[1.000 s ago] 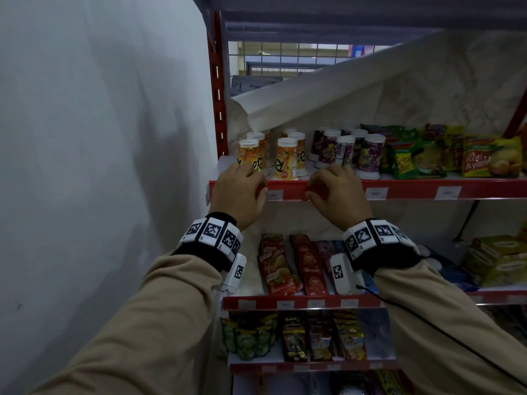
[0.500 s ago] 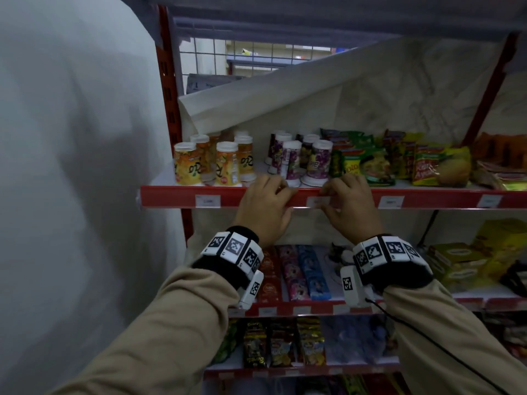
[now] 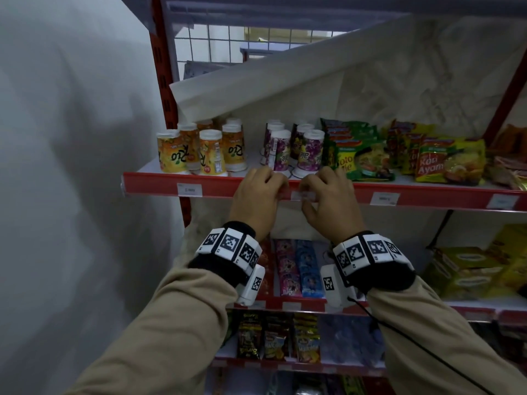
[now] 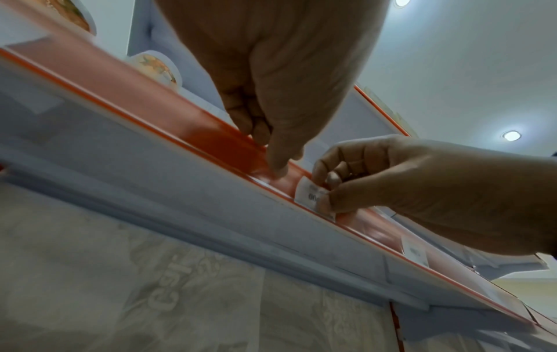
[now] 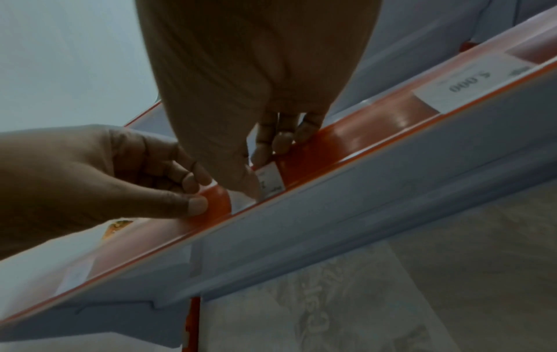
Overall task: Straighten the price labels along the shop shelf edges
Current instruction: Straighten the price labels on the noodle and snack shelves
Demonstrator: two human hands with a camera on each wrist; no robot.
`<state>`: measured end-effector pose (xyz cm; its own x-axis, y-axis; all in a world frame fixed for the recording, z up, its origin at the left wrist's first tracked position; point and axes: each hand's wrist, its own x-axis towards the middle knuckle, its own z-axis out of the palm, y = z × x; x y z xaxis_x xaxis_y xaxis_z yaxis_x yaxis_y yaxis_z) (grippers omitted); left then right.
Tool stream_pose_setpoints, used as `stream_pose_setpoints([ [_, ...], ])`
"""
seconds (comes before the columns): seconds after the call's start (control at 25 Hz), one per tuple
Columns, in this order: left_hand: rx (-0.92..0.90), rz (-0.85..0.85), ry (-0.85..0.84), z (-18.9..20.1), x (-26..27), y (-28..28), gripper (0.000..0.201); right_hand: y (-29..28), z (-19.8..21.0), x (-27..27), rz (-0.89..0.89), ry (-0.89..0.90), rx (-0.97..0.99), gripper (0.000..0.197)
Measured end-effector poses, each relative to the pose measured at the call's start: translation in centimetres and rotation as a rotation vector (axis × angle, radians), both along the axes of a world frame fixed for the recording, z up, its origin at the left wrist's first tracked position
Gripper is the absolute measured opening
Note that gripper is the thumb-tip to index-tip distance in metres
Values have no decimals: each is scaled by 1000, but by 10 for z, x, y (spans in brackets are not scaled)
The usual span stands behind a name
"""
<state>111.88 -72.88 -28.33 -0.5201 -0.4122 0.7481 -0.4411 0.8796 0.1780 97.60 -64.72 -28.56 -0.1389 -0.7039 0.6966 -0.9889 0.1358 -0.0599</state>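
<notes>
I have both hands up at the red edge strip [image 3: 216, 186] of the top shelf. My right hand [image 3: 332, 199] pinches a white price label [image 4: 313, 198] between thumb and curled fingers [image 4: 333, 177]; the label sits in the strip below the purple-wrapped cups [image 3: 296, 149], and from under the shelf it looks tilted, one end lifted out of the channel. My left hand [image 3: 258, 199] is just beside it, to its left: the thumb [image 5: 193, 206] presses flat on the strip's clear face and the other fingers curl over the strip's upper lip, so this hand grips the strip itself, not the label. The two hands are close but not touching.

Further along the same strip I see other labels sitting flat: one well to the left [image 3: 189, 190] under the orange-wrapped cups [image 3: 199, 151], and two to the right [image 3: 385, 198] below the green and yellow noodle packets [image 3: 365, 158]. In the right wrist view the nearer of those shows printed digits [image 5: 470, 82]; the print on the label I pinch is too blurred to read.

On the shelf below, behind my wrists, pink and blue packs [image 3: 296, 269] lie side by side, with yellow boxes [image 3: 479, 272] off to the right. A white sheet [image 3: 285, 84] hangs folded behind the top shelf goods.
</notes>
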Motion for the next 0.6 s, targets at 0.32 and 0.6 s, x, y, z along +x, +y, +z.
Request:
stream_pose_setpoints([
  [0.32, -17, -2, 68, -3, -1, 9, 17, 0, 3, -2, 18, -24, 34, 17],
  [0.6, -26, 17, 57, -2, -1, 9, 15, 4, 10, -2, 43, -25, 38, 16],
])
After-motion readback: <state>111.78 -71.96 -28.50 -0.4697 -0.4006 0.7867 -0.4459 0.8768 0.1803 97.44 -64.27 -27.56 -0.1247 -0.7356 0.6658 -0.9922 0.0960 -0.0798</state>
